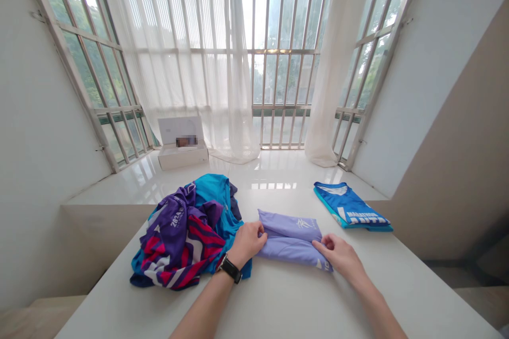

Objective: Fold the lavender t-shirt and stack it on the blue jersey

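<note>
A lavender garment (292, 241) lies on the white table, folded into a narrow band with its long edges turned in toward a middle seam. White print shows on its right part. My left hand (247, 243), with a black watch on the wrist, pinches the garment's left end. At the right end, my right hand (342, 258) has thumb and fingers closed on the fabric edge. Close to my left hand is a loose heap of shirts (186, 238) in purple, pink and turquoise. Folded blue and turquoise shirts (350, 206) are stacked at the far right.
The white table (290, 302) meets a glossy window sill (274, 169) at the back. On the sill at the left stands an open white box (183, 158). Sheer curtains (186, 63) hang before the barred windows, and white walls flank both sides.
</note>
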`<action>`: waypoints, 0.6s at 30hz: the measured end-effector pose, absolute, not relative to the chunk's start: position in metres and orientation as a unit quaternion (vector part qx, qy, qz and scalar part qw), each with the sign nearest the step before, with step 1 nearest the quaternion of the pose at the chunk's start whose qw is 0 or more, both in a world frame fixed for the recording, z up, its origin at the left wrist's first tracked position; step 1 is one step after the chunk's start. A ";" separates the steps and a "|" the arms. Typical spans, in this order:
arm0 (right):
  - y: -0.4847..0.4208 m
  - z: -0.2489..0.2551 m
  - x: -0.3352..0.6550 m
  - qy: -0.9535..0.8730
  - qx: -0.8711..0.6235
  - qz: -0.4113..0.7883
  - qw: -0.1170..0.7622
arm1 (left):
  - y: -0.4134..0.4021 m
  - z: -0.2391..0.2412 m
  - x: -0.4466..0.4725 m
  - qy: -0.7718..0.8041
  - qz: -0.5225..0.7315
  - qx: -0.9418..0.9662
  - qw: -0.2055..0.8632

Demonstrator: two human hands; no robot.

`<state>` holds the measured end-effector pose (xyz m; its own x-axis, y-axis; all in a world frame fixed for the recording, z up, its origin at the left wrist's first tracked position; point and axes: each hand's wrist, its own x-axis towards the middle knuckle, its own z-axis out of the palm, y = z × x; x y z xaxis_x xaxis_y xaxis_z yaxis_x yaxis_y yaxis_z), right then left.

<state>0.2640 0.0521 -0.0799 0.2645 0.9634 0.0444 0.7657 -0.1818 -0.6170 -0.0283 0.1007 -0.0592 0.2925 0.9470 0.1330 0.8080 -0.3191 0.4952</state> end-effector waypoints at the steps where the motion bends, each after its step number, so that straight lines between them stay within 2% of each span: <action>1: 0.052 -0.081 0.265 -0.570 -0.752 0.183 0.277 | 0.102 -0.061 -0.029 0.555 0.211 0.785 0.175; 7: 0.049 -0.083 0.263 -0.536 -0.769 0.187 0.294 | 0.102 -0.062 -0.027 0.548 0.220 0.788 0.172; 11: 0.044 -0.084 0.258 -0.538 -0.772 0.160 0.298 | 0.096 -0.053 -0.024 0.543 0.240 0.800 0.089; 15: 0.043 -0.084 0.258 -0.552 -0.768 0.152 0.288 | 0.082 -0.049 -0.015 0.451 0.283 0.846 0.031; 18: 0.045 -0.082 0.261 -0.560 -0.760 0.150 0.293 | 0.070 -0.054 -0.004 0.366 0.267 0.891 0.020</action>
<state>0.2612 0.0445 -0.0820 0.3271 0.9396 0.1009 0.7642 -0.2003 -0.6131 -0.0041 0.0699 -0.0537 0.5895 0.6635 0.4607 0.6422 -0.7309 0.2310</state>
